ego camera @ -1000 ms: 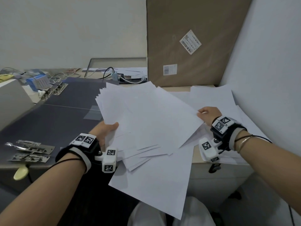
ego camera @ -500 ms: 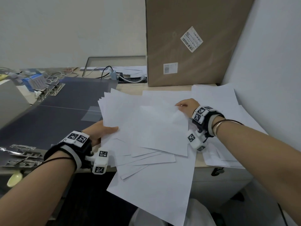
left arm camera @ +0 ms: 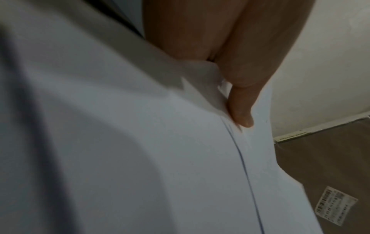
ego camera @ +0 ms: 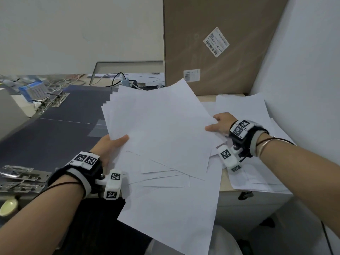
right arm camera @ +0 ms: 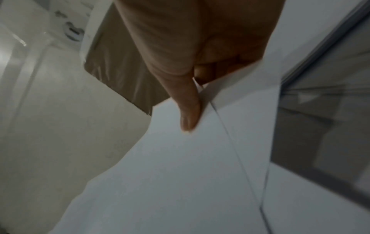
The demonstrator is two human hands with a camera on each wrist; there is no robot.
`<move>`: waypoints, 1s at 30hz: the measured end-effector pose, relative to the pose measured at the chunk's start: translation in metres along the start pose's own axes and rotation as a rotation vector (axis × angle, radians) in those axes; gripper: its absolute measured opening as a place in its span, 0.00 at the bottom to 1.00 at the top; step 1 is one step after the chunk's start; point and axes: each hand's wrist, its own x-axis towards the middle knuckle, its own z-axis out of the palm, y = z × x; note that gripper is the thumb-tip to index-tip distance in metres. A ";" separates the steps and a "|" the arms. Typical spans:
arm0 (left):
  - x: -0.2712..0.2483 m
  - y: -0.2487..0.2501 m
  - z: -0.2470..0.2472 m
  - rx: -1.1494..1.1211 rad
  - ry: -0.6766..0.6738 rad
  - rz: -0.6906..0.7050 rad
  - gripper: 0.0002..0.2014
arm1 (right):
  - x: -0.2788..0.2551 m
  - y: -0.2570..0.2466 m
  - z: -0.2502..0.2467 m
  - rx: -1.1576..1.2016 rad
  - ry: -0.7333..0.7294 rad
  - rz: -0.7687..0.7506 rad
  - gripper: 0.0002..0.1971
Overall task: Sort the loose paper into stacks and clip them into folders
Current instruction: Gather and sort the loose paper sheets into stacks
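1. Since half a second ago, the top sheet (ego camera: 165,129) has been raised and swung up over the fanned stack (ego camera: 147,162); the right hand (ego camera: 219,124) has been drawn back to the right and the stack is now carried higher.
2. A tall cardboard box (ego camera: 217,43) is stood against the wall at the back of the worktop (ego camera: 223,184), with a barcode label (ego camera: 216,41) stuck high on its face and a smaller one lower down.
3. Dark open folders (ego camera: 55,122) are spread flat across the left of the worktop; metal clip mechanisms (ego camera: 20,177) are seen at the near left edge and more at the far left.
4. The fanned stack of white paper is held above the worktop edge, between the two hands, with its lower sheets hanging past the edge toward the person.
5. More loose sheets (ego camera: 244,109) are left lying on the right of the worktop, under and behind the right wrist.
6. The left hand (ego camera: 110,146) is clamped on the stack's left edge, thumb on top, fingers underneath; in the left wrist view one finger (left arm camera: 240,109) is pressed against the paper.
7. The right hand is pinched on the right corner of the top sheet; the thumb (right arm camera: 188,110) is laid flat on the paper in the right wrist view.
8. Cables (ego camera: 117,78) and a small blue box (ego camera: 33,90) are noted at the back left.
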 end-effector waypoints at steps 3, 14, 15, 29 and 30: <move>-0.005 0.004 0.002 0.070 -0.011 -0.013 0.21 | -0.004 0.003 -0.001 0.010 0.038 0.023 0.10; -0.012 0.001 0.021 0.065 0.077 -0.098 0.13 | -0.026 0.008 0.018 0.565 0.192 0.263 0.18; -0.013 0.003 0.025 0.033 0.077 -0.093 0.15 | -0.030 0.004 0.026 0.625 0.179 0.281 0.19; -0.003 -0.013 0.029 0.092 0.050 -0.183 0.23 | -0.059 -0.026 0.084 0.016 -0.053 0.085 0.13; -0.003 -0.014 0.028 0.069 0.080 -0.166 0.21 | -0.056 -0.020 0.077 0.023 -0.002 0.067 0.13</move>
